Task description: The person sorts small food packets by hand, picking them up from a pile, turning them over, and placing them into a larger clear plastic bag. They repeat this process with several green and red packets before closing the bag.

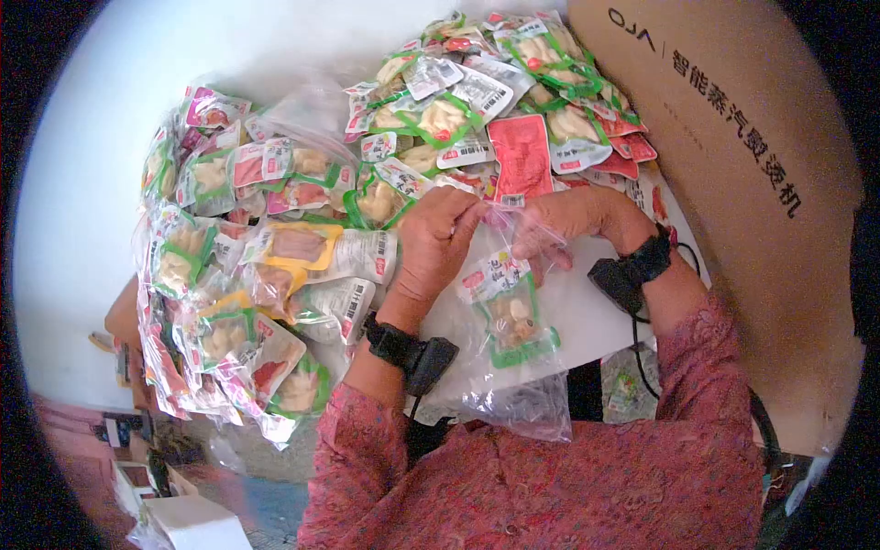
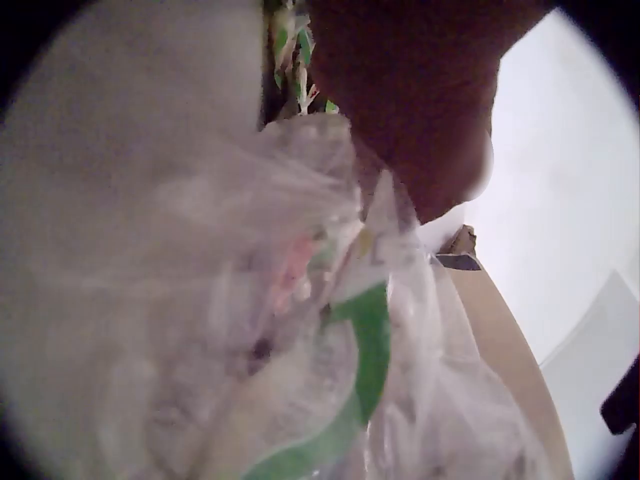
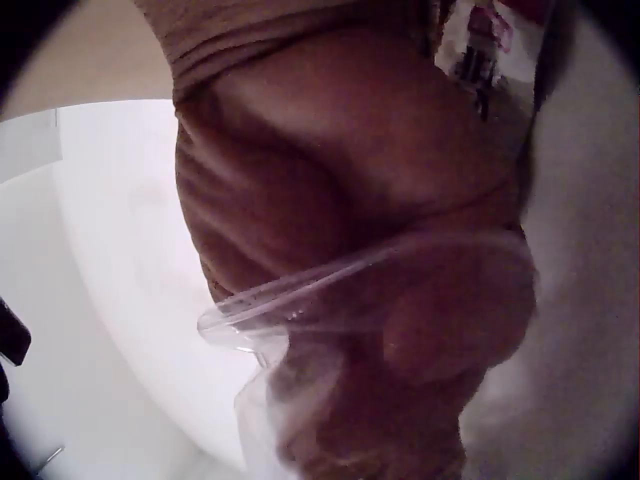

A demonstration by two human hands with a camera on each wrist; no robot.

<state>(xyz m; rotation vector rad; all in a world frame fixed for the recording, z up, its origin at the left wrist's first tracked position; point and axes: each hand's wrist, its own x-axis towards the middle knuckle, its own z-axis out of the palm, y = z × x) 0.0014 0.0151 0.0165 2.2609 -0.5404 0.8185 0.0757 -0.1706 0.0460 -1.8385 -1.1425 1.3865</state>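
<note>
A clear plastic bag (image 1: 518,412) hangs from both hands in front of the torso. Inside it lies a green-edged snack packet (image 1: 506,316) with a white label, and its green border also shows through the film in the left wrist view. My left hand (image 1: 438,243) pinches the bag's top edge between thumb and fingers. At the other side of the mouth, my right hand (image 1: 576,218) grips the bag with curled fingers. In the right wrist view, the bag's rim (image 3: 300,285) stretches across the right fingers, and film covers the fingertips.
Large clear bags of snack packets (image 1: 312,174) cover the left of the white table (image 1: 587,312). A heap of loose packets (image 1: 440,119) lies at the back, with a red packet (image 1: 520,156) beyond the hands. A big cardboard box (image 1: 733,183) stands at the right.
</note>
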